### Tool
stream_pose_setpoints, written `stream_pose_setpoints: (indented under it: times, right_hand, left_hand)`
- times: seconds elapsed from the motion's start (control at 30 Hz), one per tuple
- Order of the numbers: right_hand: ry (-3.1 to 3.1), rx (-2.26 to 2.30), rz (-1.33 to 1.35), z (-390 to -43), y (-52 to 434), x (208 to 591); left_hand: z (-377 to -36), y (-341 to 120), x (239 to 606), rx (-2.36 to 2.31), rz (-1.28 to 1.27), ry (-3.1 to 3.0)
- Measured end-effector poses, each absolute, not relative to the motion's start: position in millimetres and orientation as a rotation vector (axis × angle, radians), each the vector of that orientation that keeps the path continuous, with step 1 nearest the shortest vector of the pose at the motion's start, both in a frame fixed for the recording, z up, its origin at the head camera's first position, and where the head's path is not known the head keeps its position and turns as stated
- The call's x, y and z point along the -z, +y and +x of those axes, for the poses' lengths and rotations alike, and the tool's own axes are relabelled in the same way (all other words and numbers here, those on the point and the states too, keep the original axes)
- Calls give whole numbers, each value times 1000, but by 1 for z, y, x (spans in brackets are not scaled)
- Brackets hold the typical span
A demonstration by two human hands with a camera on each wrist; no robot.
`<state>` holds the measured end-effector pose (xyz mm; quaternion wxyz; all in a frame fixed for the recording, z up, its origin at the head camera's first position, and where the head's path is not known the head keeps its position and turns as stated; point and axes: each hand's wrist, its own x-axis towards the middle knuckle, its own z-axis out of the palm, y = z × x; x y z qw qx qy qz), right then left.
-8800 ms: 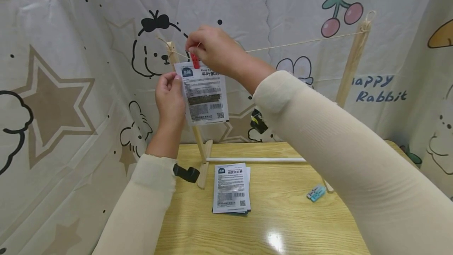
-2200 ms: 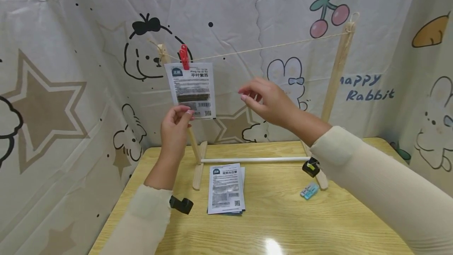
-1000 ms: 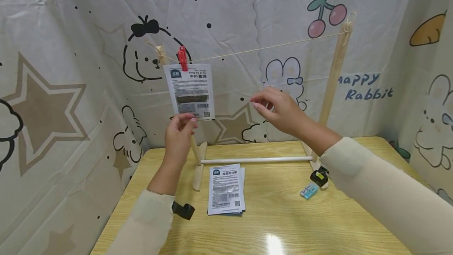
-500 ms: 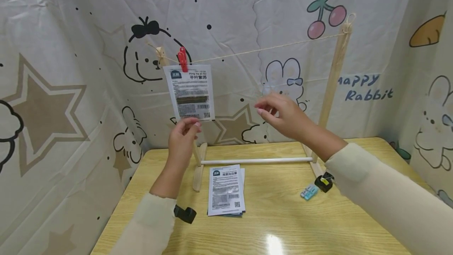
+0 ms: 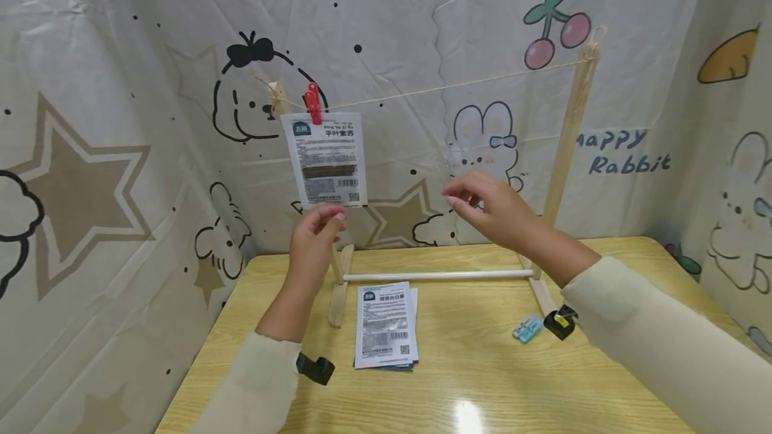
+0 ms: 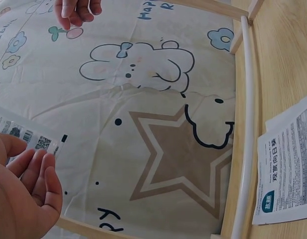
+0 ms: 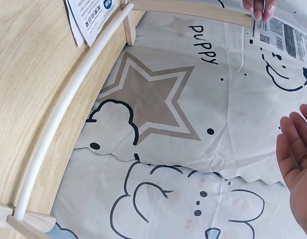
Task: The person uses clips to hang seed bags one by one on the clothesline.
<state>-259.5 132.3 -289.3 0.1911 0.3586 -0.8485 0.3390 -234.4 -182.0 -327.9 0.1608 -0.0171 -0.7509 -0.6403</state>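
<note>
Red clothespin clips a white seed packet to the twine line, near the left wooden post of the small drying rack. Left hand is raised just under the packet's bottom edge, fingertips touching or almost touching it; fingers loose, gripping nothing. In the left wrist view the packet corner sits right at the thumb and fingers. Right hand hovers in mid-air to the right of the packet, below the twine, well apart from both; fingers relaxed, palm empty in the right wrist view. Right post stands behind the right forearm. White crossbar joins the rack feet on the wooden table. Stack of more seed packets lies flat in front of the crossbar. Light blue clips lie by the right rack foot. Cartoon-print cloth backs everything.
</note>
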Motion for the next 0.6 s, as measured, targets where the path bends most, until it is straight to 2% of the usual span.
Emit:
stream_pose_setpoints:
  times: [0.6]
  right_hand:
    - [-2426,-953,955,-252,145,306]
  left_hand:
    - [-230,-183,343,1842,14,-2229]
